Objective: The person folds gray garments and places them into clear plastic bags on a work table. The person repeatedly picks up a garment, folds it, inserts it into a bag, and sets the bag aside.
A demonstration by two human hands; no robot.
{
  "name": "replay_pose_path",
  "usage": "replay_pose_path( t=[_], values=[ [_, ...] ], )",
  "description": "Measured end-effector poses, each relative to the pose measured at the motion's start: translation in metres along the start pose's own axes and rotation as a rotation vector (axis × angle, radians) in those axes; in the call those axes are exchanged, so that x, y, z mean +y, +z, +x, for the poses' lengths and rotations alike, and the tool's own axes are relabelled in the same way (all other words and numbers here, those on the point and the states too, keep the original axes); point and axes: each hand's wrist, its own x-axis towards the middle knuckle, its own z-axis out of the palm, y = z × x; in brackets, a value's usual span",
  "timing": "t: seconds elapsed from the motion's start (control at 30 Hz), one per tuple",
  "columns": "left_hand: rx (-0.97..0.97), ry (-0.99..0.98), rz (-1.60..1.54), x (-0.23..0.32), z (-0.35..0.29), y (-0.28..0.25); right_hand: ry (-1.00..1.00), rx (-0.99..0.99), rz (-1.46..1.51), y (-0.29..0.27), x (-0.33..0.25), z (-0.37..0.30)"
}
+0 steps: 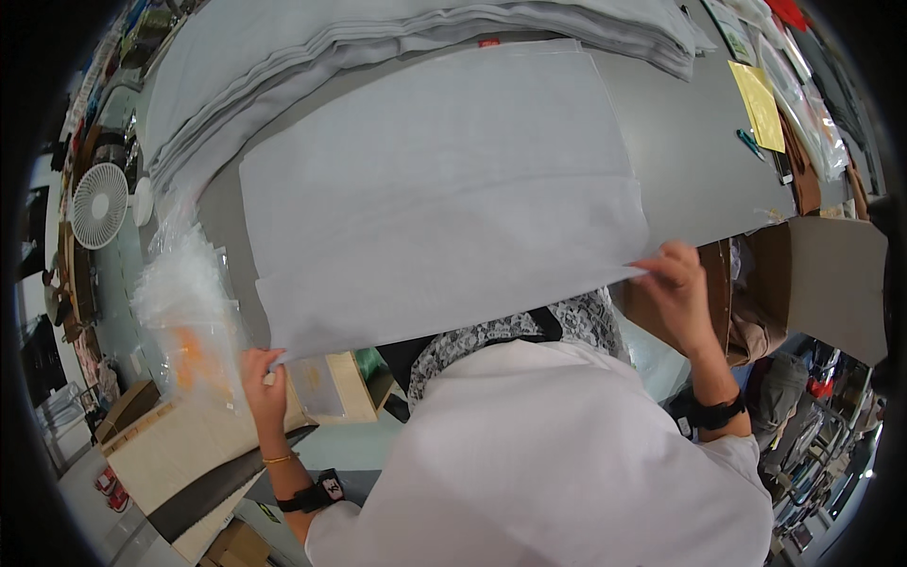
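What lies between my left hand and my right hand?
In the head view, the near edge of the grey cloth runs from your left hand to your right hand, with each hand pinching one end of it.

Smooth matt cloth panel (439, 203), glossy plastic bags (189, 307), cardboard box (817, 283)

A broad, smooth grey table (680, 132) is set across the upper middle of the view. Beyond its left edge, a round white fan (99, 206) is placed; beside its right edge, an open brown cardboard box (770, 253) is kept. Pale grey-green floor (354, 444) is seen below. At lower right, a crowded rack (836, 425) is seen.
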Motion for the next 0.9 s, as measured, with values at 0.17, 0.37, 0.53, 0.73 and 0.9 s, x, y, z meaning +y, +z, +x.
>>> replay_pose_path(
  t=[0.17,0.37,0.53,0.73,0.9],
  values=[
    [0.291,-0.187,-0.369,-0.028,0.113,-0.024,-0.163,0.428,0.245,-0.029,0.004,0.127],
    [0.016,-0.277,-0.226,-0.06,0.276,0.008,0.039,0.212,0.13,-0.002,0.017,0.289],
    [0.301,0.077,0.204,-0.032,0.266,0.036,-0.105,0.578,-0.344,0.031,0.037,0.281],
    [-0.026,0.271,0.334,0.06,0.207,0.089,-0.104,0.349,-0.042,0.047,0.077,0.223],
    [0.006,0.156,-0.344,0.112,0.155,0.117,0.542,0.172,1.044,-0.038,0.1,0.194]
  ],
)
